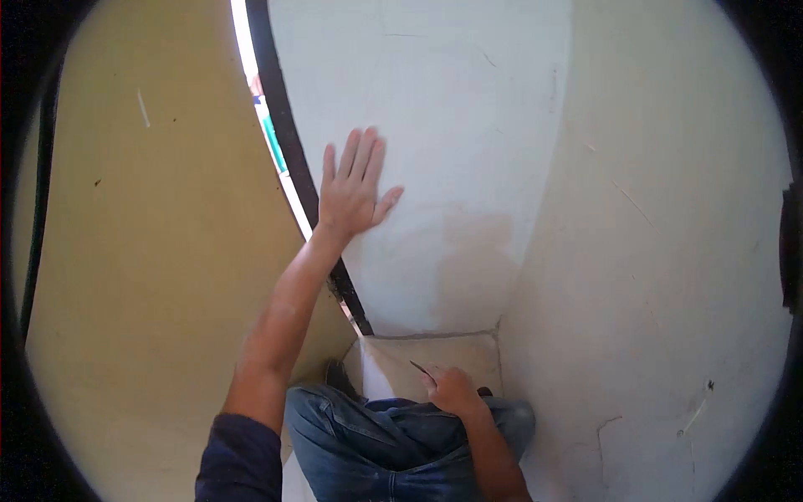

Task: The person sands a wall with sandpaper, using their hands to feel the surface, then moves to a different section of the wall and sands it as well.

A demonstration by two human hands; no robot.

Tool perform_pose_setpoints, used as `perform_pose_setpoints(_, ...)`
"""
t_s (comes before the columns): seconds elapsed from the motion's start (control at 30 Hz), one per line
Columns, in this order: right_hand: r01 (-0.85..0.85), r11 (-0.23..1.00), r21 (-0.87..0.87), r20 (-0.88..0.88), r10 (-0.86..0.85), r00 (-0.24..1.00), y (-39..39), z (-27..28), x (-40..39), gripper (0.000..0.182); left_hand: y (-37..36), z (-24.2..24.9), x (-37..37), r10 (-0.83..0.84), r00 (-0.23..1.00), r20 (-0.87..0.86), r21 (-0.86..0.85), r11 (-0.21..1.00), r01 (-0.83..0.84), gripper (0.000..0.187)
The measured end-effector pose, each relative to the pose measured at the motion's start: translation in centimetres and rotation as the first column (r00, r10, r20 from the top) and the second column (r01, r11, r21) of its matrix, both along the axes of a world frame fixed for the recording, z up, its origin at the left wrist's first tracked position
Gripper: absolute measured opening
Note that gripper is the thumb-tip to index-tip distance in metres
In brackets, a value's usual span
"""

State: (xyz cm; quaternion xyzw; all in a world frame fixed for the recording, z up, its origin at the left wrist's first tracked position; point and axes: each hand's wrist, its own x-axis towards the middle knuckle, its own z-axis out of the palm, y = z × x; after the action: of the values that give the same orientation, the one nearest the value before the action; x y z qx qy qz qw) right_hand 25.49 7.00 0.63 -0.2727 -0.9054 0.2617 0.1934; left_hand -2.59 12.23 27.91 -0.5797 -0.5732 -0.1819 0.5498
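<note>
Wall [435,125] — white, faintly stained; left hand [351,188] flat, fingers spread; right hand [452,389] grips thin blade [421,369].

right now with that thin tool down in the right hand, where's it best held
By its handle end, which the right hand already encloses, coming from above near the knees. The thin tool shows only a slim dark tip pointing up-left towards the wall corner, so keep fingers behind that. The left hand lies flat on the wall.
</note>
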Motion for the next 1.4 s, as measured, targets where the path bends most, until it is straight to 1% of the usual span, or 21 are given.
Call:
perform_pose_setpoints(0.1, 0.010, 0.995, -0.102, 0.161, 0.007, 0.987, -0.3, 1.8, 0.2, 0.037, -0.5, -6.5, 0.4, 0.021, 0.992, 0.125, -0.039, 0.999, -0.016, 0.079)
perform_pose_setpoints(0.17, 0.027, 0.996, -0.084, 0.080, -0.020, 0.997, -0.1, 0.6, -0.1, 0.037, -1.9, -10.8, 1.1, 0.058, 0.978, 0.198, -0.220, 0.975, -0.014, 0.087)
perform_pose_setpoints(0.3, 0.111, 0.994, -0.013, -0.129, -0.112, 0.985, -0.1, 0.1, -0.3, 0.028, -5.6, -17.5, 4.9, -0.002, 0.940, 0.341, -0.429, 0.890, 0.157, 0.091)
perform_pose_setpoints(0.37, 0.146, 0.981, 0.127, -0.373, -0.089, 0.924, -0.1, 0.7, -0.9, 0.028, -6.9, -21.2, 6.5, -0.096, 0.834, 0.544, -0.449, 0.806, 0.386, 0.082)
perform_pose_setpoints(0.4, 0.173, 0.964, 0.204, -0.480, -0.056, 0.876, 0.0, 0.9, -1.1, 0.028, -7.3, -22.7, 7.2, -0.150, 0.755, 0.639, -0.425, 0.748, 0.509, 0.072)
perform_pose_setpoints(0.43, 0.153, 0.974, 0.165, -0.486, -0.055, 0.872, 0.2, 1.0, -1.1, 0.028, -7.7, -24.2, 7.9, -0.191, 0.660, 0.726, -0.387, 0.679, 0.623, 0.064)
perform_pose_setpoints(0.47, 0.131, 0.983, 0.125, -0.492, -0.054, 0.869, 0.3, 1.0, -1.1, 0.027, -7.7, -26.3, 8.3, -0.057, 0.395, 0.917, -0.285, 0.599, 0.748, 0.056)
perform_pose_setpoints(0.5, 0.109, 0.991, 0.082, -0.500, -0.054, 0.864, 0.2, 0.8, -1.0, 0.026, -7.9, -28.0, 8.6, 0.121, 0.099, 0.988, -0.149, 0.535, 0.832, 0.052)
perform_pose_setpoints(0.57, 0.084, 0.988, -0.127, -0.312, -0.121, 0.943, 0.3, 0.0, -0.7, 0.027, -8.3, -29.6, 9.8, 0.182, -0.289, 0.940, 0.125, 0.605, 0.786, 0.055)
perform_pose_setpoints(0.6, 0.087, 0.969, -0.229, -0.213, -0.137, 0.967, 0.5, -0.3, -0.6, 0.027, -8.5, -30.7, 10.0, 0.175, -0.307, 0.935, 0.131, 0.636, 0.760, 0.056)
perform_pose_setpoints(0.67, 0.056, 0.953, -0.297, -0.259, -0.137, 0.956, 0.7, -1.0, -0.8, 0.028, -8.4, -32.7, 9.8, 0.161, -0.338, 0.927, 0.137, 0.695, 0.706, 0.056)
perform_pose_setpoints(0.7, 0.038, 0.943, -0.331, -0.279, -0.137, 0.950, 0.6, -0.6, -0.7, 0.029, -8.7, -31.3, 10.6, 0.119, -0.326, 0.938, 0.146, 0.717, 0.682, 0.057)
perform_pose_setpoints(0.8, 0.004, 0.889, -0.458, -0.330, -0.174, 0.928, 0.3, 0.5, -0.7, 0.032, -7.8, -31.8, 9.8, 0.145, -0.413, 0.899, 0.205, 0.694, 0.690, 0.057)
perform_pose_setpoints(0.83, -0.012, 0.880, -0.475, -0.329, -0.165, 0.930, 0.1, 1.1, -0.7, 0.033, -8.1, -29.9, 10.5, 0.091, -0.423, 0.902, 0.229, 0.728, 0.646, 0.056)
perform_pose_setpoints(0.9, -0.046, 0.863, -0.503, -0.336, -0.146, 0.930, -0.1, 1.9, -0.9, 0.034, -8.2, -29.6, 9.9, 0.089, -0.331, 0.939, 0.156, 0.748, 0.645, 0.054)
perform_pose_setpoints(1.0, -0.013, 0.940, -0.342, -0.335, -0.109, 0.936, -1.3, 1.6, -0.7, 0.035, -9.2, -27.4, 9.9, 0.148, -0.211, 0.966, 0.027, 0.756, 0.654, 0.050)
perform_pose_setpoints(1.03, -0.011, 0.939, -0.343, -0.323, -0.106, 0.941, -1.6, 1.9, -0.4, 0.035, -9.4, -26.7, 10.2, 0.181, -0.176, 0.968, -0.020, 0.751, 0.660, 0.048)
perform_pose_setpoints(1.13, 0.009, 0.942, -0.335, -0.315, -0.121, 0.941, -2.5, 2.2, 0.6, 0.034, -9.3, -27.5, 10.6, 0.195, -0.305, 0.932, 0.095, 0.681, 0.726, 0.040)
perform_pose_setpoints(1.27, 0.085, 0.964, -0.251, -0.326, -0.167, 0.930, -4.6, 3.2, 2.3, 0.031, -10.3, -26.9, 11.6, 0.311, -0.528, 0.791, 0.345, 0.486, 0.803, 0.033)
perform_pose_setpoints(1.33, 0.116, 0.962, -0.246, -0.297, -0.189, 0.936, -6.2, 4.6, 3.1, 0.030, -10.6, -26.8, 12.1, 0.390, -0.552, 0.737, 0.405, 0.399, 0.823, 0.034)
perform_pose_setpoints(1.4, 0.152, 0.939, -0.308, -0.207, -0.222, 0.953, -8.0, 6.1, 3.9, 0.029, -10.7, -26.7, 11.8, 0.465, -0.465, 0.754, 0.372, 0.282, 0.885, 0.039)
